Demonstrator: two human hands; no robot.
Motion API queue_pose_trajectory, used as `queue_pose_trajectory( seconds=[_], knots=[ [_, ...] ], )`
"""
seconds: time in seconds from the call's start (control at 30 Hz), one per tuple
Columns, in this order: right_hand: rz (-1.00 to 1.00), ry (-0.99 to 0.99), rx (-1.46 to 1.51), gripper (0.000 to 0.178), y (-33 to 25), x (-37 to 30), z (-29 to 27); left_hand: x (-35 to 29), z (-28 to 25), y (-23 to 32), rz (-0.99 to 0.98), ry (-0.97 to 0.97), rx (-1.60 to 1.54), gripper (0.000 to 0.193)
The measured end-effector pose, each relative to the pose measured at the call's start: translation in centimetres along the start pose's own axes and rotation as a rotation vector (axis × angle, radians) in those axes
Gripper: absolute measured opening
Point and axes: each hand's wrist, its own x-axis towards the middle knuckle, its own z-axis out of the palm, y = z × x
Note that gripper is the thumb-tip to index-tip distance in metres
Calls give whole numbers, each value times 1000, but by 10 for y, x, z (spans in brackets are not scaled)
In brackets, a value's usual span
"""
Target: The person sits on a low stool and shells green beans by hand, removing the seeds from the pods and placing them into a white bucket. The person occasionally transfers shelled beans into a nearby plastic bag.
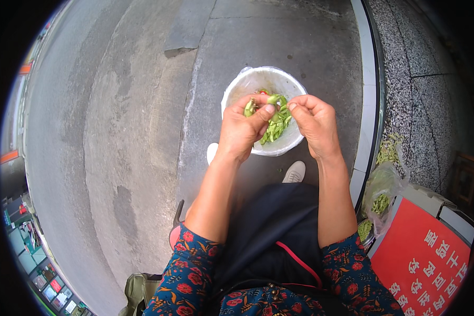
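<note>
Two bare hands are reaching over one white bucket (233,88). The left hand (238,127) is holding two green pieces: one green pod (249,108) is sticking up by its fingers, and one green bit (273,98) is showing just past its thumb. The right hand (318,125) is facing it, just beside, with thumb and finger closing into a narrow pinch; I cannot tell if something thin is sitting between them.

Below, many green scraps (275,132) are lying inside the bucket, too many to count, and clear plastic is lining it. Two white shoes (295,171) are peeking out near it. Two blue sleeves (187,271) with red flowers are covering the upper arms, and one dark apron (271,226) is covering the lap.

On the right, one clear bag (388,180) is lying near three green heaps (380,204). One red board (405,253) is leaning there, and lines of big white writing are running across it.

A gray, stained floor (137,100) is spreading under everything. One pale strip (369,105) is dividing it from speckled stone (400,79). Far left, small goods (52,284) are standing at the room's edge.
</note>
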Motion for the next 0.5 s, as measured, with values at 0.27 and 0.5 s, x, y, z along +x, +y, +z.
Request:
queue_pose_trajectory(
  seconds=[0.27,0.5],
  knots=[
    [0,-13,-523,13,6,4,-6,1,-12,11,-33,-18,-318,24],
    [-77,-50,-50,18,6,1,13,1,-5,9,-114,-44,-174,27]
  ],
)
